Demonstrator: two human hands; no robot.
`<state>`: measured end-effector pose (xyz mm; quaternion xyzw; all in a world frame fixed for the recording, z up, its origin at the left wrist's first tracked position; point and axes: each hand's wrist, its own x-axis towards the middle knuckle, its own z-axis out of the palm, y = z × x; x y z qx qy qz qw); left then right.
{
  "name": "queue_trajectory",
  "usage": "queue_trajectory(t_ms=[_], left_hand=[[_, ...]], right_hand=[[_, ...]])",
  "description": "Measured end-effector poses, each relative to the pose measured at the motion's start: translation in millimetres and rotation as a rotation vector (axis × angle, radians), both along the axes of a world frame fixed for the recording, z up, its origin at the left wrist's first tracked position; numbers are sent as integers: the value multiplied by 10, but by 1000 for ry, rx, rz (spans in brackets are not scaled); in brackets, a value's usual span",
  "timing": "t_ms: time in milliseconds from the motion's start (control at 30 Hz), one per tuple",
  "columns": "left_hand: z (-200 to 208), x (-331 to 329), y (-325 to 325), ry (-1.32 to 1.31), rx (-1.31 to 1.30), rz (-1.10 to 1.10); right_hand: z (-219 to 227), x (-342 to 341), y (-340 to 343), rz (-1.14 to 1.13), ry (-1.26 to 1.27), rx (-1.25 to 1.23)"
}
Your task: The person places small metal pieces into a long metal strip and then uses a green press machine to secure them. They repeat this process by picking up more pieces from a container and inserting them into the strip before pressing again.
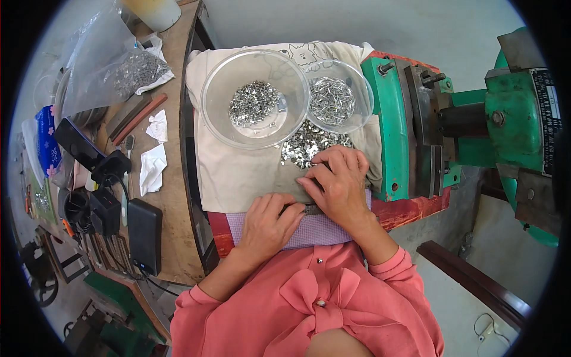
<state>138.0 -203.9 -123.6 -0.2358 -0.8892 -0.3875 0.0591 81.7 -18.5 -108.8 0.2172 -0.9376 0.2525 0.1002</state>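
Note:
My left hand (pixel 269 225) rests at the near edge of the cloth, its fingers curled and thumb drawn in, beside a small dark metal strip (pixel 312 209). What its fingertips hold, if anything, is hidden. Bent fingers of my right hand (pixel 340 185) lie at the near side of a loose pile of small shiny metal pieces (pixel 303 143); anything between them is too small to make out. Beyond the pile stand a large clear plastic bowl (pixel 214 122) with many small metal pieces and a smaller clear tub (pixel 367 101) full of thin metal pins.
A green machine (pixel 389 143) with dark metal plates stands right of the beige cloth (pixel 232 178). To the left, a wooden table (pixel 178 238) carries a black power bank (pixel 144 235), white paper scraps (pixel 153 169), a brush, and a plastic bag (pixel 98 65) of metal bits.

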Motion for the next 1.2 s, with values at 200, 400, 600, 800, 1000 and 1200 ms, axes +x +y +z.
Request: queue_trajectory(t_ms=[200, 400, 600, 800, 1000, 1200], left_hand=[[-7, 17, -21, -17, 44, 34], [-29, 58, -138, -58, 85, 85], [-43, 49, -119, -41, 79, 64], [-3, -7, -74, -26, 43, 28], [8, 10, -38, -17, 32, 40], [36, -47, -21, 2, 86, 91]], right_hand=[[22, 82, 12, -23, -14, -10], [25, 237, 142, -6, 12, -102], [-9, 539, 230, 11, -71, -131], [49, 452, 211, -17, -44, -127], [54, 163, 90, -42, 26, -64], [38, -44, -19, 20, 18, 17]])
